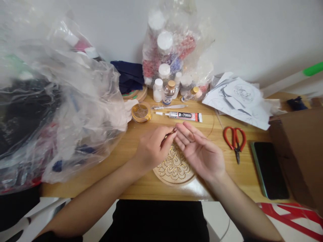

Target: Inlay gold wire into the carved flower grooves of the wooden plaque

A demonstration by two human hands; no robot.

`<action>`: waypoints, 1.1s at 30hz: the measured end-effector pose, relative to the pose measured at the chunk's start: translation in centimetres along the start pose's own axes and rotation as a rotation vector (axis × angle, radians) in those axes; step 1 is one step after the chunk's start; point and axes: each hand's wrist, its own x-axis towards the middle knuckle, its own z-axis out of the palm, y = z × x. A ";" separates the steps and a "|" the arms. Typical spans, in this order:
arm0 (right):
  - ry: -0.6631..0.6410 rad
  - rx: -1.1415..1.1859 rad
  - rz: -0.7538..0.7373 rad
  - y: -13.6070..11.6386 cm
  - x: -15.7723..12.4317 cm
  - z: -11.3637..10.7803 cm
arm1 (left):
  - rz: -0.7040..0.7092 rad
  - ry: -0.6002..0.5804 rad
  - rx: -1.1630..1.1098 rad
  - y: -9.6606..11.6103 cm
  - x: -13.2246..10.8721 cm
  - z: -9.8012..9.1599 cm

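Observation:
My left hand (pixel 153 144) is closed round slim dark tweezers (pixel 165 135), their tip close to the fingers of the other hand. Palm up, my right hand (pixel 202 151) has its fingers loosely curled and its thumb against the index finger. A thin gold wire (pixel 213 121) arcs over the table and runs to that thumb, seemingly pinched there. Beneath both hands lies a round wooden board (pixel 174 168), with a flower pattern outlined in gold wire. The hands cover its upper part.
Behind the hands lie a wire spool (pixel 141 112), a pen (pixel 169 107) and a glue tube (pixel 185 116). Small bottles (pixel 169 91) stand farther back. Red-handled pliers (pixel 235 141), a phone (pixel 270 169) and a cardboard box (pixel 300 148) are rightward; plastic bags (pixel 96 101) fill the left.

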 end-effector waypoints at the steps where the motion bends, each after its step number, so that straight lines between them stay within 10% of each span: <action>1: -0.004 0.006 0.003 0.0 0.0 0.0 | 0.004 0.004 0.002 0.0 0.0 0.0; 33: 0.019 0.058 0.010 0.2 0.0 0.2 | 0.094 0.065 0.124 0.0 0.1 0.1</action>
